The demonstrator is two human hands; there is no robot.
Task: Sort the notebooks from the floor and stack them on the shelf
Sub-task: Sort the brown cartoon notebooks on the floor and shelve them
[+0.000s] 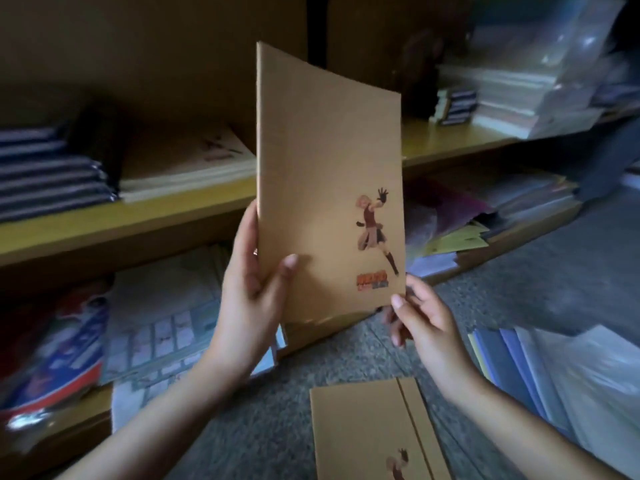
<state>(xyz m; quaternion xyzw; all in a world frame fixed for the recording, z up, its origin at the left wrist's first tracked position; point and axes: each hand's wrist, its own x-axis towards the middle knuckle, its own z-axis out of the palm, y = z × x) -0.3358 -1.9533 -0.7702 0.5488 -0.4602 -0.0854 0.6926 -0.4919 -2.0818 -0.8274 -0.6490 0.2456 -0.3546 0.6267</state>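
I hold a brown notebook [329,174] upright at centre, its printed figure toward 4 o'clock. My left hand [247,289] is clamped on its lower left edge, thumb in front, fingers hidden behind. My right hand [420,323] pinches the lower right corner. At 6 o'clock, more brown notebooks [374,431] lie on the floor [263,427], cut off by the frame. The shelf [114,223] at 9 o'clock is blurred.

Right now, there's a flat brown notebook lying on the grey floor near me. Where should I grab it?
Take the flat brown notebook on the floor by its long right edge, coming from the right, probably with the right hand. It lies flat on the grey floor, so fingers must slide under an edge. That edge looks free; another brown cover peeks out beneath it.
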